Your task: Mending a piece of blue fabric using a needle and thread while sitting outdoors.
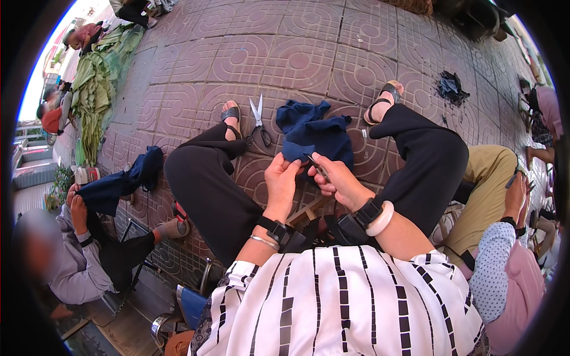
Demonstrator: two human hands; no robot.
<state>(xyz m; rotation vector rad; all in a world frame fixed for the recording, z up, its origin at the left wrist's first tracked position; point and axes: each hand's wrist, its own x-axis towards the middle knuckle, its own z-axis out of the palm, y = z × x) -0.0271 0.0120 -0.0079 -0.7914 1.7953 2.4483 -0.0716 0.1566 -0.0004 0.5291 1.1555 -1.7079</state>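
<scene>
Between my knees a dark navy cloth (325, 137) lies bunched on the paving. My left hand (281, 181) is closed, pinching the near edge of this cloth between thumb and fingers. Closed as well, my right hand (339, 178) grips a small dark pointed tool (319, 168), whose tip reaches to the held edge of the cloth. Whether it has one blade or two I cannot tell. Scissors (258, 126) with silver blades and black handles lie on the ground left of the cloth, apart from both hands.
Reddish patterned paving (261, 65) spreads ahead. On the left a seated person handles another navy cloth (122, 181); on the right sits a person in tan trousers (487, 178). Dark scraps (451, 88) lie at the far right, green sheeting (95, 89) at the far left.
</scene>
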